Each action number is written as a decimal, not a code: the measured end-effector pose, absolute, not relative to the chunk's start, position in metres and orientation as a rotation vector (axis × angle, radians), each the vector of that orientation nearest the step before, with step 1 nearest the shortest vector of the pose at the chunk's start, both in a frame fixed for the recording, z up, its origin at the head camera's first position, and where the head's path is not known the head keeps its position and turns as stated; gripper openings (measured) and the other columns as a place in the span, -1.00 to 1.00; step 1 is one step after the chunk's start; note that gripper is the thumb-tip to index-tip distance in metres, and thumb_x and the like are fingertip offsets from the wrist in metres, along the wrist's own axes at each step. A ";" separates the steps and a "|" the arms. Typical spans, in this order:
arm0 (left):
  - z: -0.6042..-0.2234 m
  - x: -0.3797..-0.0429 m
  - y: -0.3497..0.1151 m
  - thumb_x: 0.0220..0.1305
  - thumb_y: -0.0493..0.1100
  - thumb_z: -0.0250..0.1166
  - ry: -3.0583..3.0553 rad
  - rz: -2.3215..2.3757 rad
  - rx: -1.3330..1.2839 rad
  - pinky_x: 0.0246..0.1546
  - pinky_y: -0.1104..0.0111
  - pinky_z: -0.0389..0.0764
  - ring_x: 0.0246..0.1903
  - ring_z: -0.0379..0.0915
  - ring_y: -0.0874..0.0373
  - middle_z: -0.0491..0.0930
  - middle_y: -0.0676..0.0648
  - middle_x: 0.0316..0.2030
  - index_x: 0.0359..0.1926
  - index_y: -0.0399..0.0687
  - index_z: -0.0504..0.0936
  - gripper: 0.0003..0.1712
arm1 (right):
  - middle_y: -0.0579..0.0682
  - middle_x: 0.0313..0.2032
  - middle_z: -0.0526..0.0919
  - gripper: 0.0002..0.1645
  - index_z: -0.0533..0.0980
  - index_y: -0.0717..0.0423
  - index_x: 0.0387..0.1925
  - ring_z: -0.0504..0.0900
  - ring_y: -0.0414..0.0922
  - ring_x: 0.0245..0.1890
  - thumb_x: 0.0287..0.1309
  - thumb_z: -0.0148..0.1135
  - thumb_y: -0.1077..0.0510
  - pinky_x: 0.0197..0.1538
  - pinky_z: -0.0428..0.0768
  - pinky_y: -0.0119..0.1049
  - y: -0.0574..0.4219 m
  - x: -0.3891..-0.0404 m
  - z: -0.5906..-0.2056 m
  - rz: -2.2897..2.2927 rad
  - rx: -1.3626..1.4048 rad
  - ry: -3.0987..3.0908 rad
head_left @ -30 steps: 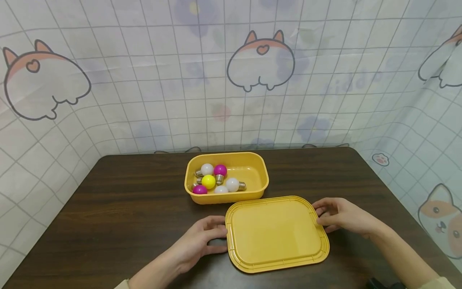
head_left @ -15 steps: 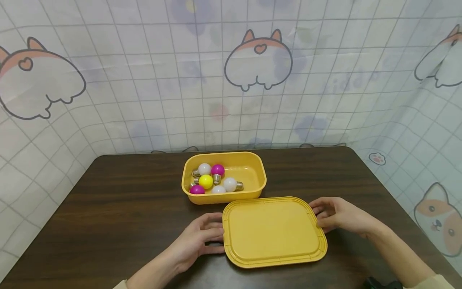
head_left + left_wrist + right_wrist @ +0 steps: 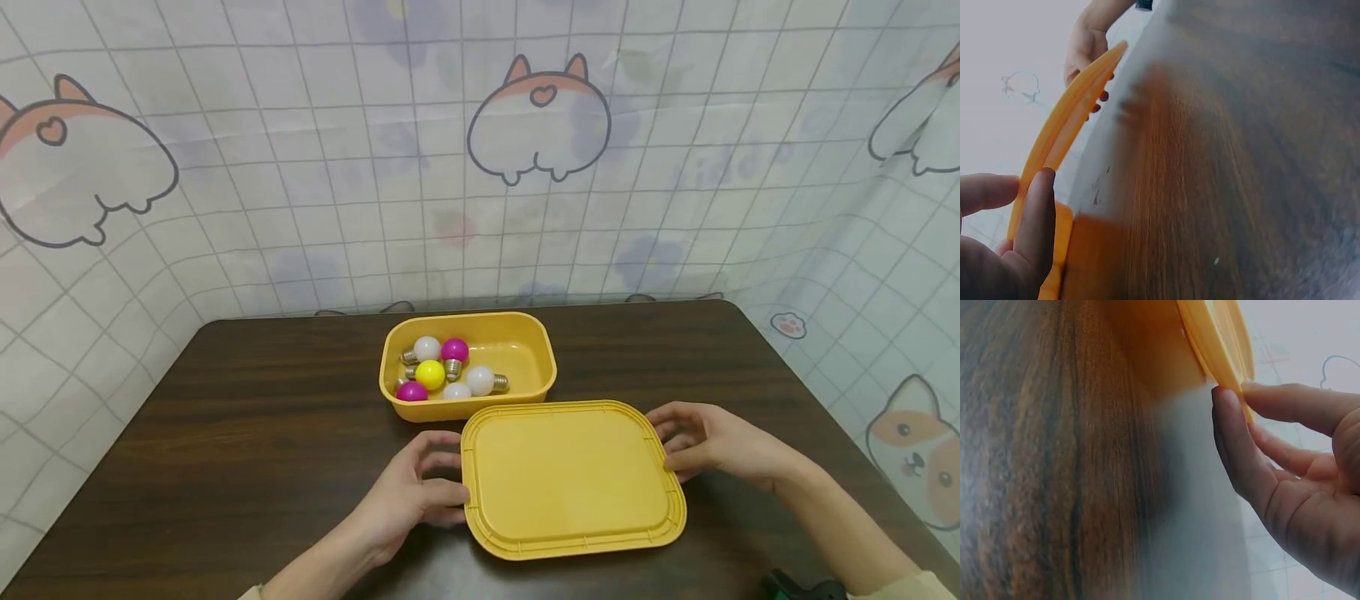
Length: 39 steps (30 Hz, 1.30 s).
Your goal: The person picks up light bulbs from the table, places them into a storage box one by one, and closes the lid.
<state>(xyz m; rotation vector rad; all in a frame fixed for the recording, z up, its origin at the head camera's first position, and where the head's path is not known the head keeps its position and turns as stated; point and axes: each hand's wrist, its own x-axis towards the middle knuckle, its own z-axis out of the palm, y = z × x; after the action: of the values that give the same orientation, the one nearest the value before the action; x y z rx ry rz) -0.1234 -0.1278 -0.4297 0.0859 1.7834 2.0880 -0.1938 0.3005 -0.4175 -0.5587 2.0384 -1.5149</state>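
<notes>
A yellow plastic lid (image 3: 573, 479) is held between my two hands, in front of a yellow box (image 3: 536, 395). My left hand (image 3: 405, 492) pinches its left edge between thumb and fingers. At the opposite edge my right hand (image 3: 716, 442) has the same kind of pinch, as the right wrist view shows on the lid's rim (image 3: 1219, 356). A gap separates the lid (image 3: 1063, 125) from the tabletop in the left wrist view. Several light bulbs lie in the box, among them a yellow bulb (image 3: 431, 375), a magenta bulb (image 3: 454, 350) and a white bulb (image 3: 480, 381).
Everything stands over a dark wood-grain table (image 3: 247, 450). A white gridded cloth (image 3: 420, 167) with cartoon animals hangs behind and at both sides. A dark object (image 3: 802, 587) lies at the bottom right, partly cut off by the frame.
The lid's far edge now overlaps the box's near rim a little more in the view. My left thumb has shifted up onto the lid's edge. The bulbs have stayed put.
</notes>
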 end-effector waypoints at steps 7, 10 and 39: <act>-0.426 -0.123 -0.127 0.17 -0.45 0.43 1.804 2.105 0.104 -0.21 0.08 0.76 -0.21 0.69 -0.03 0.52 -0.28 0.06 0.37 -0.27 0.25 -0.20 | 0.33 0.08 0.54 -0.30 0.22 0.44 0.38 0.68 0.11 -0.07 0.29 0.29 0.41 -0.06 0.73 0.07 0.309 -0.196 -0.419 -1.582 -0.607 1.993; -0.424 -0.125 -0.127 0.18 -0.44 0.44 1.803 2.118 0.123 -0.19 0.07 0.76 -0.20 0.69 -0.04 0.52 -0.28 0.07 0.37 -0.27 0.26 -0.20 | 0.30 0.08 0.57 -0.32 0.23 0.44 0.38 0.69 0.07 -0.06 0.31 0.26 0.43 -0.05 0.72 0.08 0.311 -0.198 -0.418 -1.614 -0.641 1.971; -0.399 -0.146 -0.148 0.28 -0.45 0.37 2.032 2.190 0.325 -0.09 0.08 0.74 -0.08 0.67 -0.03 0.50 -0.32 0.04 0.28 -0.38 0.43 -0.43 | 0.11 0.03 0.69 -0.57 0.43 0.35 0.26 0.71 0.01 -0.01 0.40 0.19 0.41 0.04 0.71 -0.06 0.283 -0.208 -0.392 -1.814 -0.702 2.100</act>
<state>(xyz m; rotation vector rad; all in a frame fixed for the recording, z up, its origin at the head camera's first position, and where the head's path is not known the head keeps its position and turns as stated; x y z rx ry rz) -0.1462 -0.1480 -0.3991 0.3248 2.0317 2.1905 -0.2085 0.2825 -0.3925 -0.7020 2.0999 -1.8141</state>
